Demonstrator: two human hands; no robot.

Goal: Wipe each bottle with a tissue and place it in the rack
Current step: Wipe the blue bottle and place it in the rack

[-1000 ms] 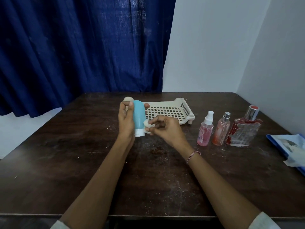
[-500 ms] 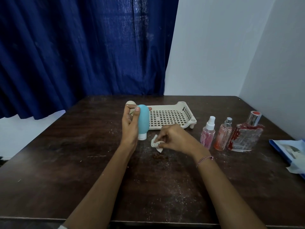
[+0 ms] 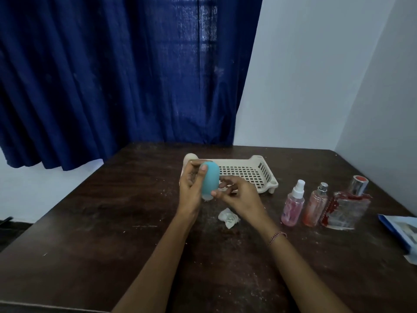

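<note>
Left hand (image 3: 191, 186): raised over the table, fingers (image 3: 203, 169) wrapped round the left side of the blue bottle and clamped on it. It carries the weight.
Beige bottle (image 3: 190, 157): just behind the left hand at the rack's left end, mostly hidden. I cannot tell whether it stands in the rack or beside it.
Blue bottle (image 3: 211, 179): held clear of the table, long axis about upright, rounded end up and white cap down.
Right hand (image 3: 239, 195): just right of the bottle, thumb tip at its lower end near the cap, fingers curled against its right side. I cannot tell whether this is a true pinch or only a touch.
Tissue (image 3: 229, 218): crumpled on the table, near side of both hands, in neither.
Rack (image 3: 268, 177): directly beyond the bottle and a little right. Its slotted floor shows nothing lying on it.
Deciding relation: the rack lies far and right of the held bottle, very near. Wiping of this bottle looks finished, so the likely move is a short carry away from the body and rightward. The left hand has the firm hold, while the right hand lies nearer the rack's open floor.
Waiting bottles: pink spray bottle (image 3: 293, 204), orange spray bottle (image 3: 316, 205) and square red bottle (image 3: 347, 206) stand upright in a row right of the rack, close together.
Blue packet (image 3: 401, 231): at the table's (image 3: 112, 245) right edge.
</note>
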